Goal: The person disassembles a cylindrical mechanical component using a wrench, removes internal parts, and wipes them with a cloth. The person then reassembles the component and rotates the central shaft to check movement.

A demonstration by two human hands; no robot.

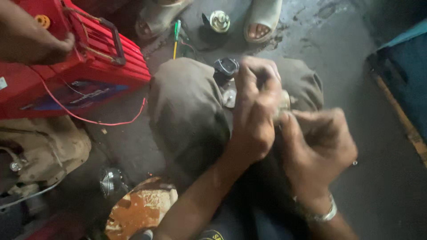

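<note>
1. Another person's hand, upper left: rests on top of the red battery, fingers curled over its upper edge.
2. Red battery: a ribbed case with a dark carry handle; a thin red wire trails from it across the floor.
3. Round metal part, lower left: lies on the floor beside a rusty orange disc.
4. Green-handled screwdriver, top centre: lies on the grey floor.
5. Small round metal fitting, top centre: stands between two sandalled feet.
6. Left hand, centre: fingers closed tight around a small pale part, held over the person's knees. Blurred.
7. Dark round component: sits just above the left hand, between the knees.
8. Right hand: fingers curled, fingertips pressed against the same small pale part, touching the left hand; a metal bracelet circles the wrist. Whether it grips anything of its own, I cannot tell.
</note>
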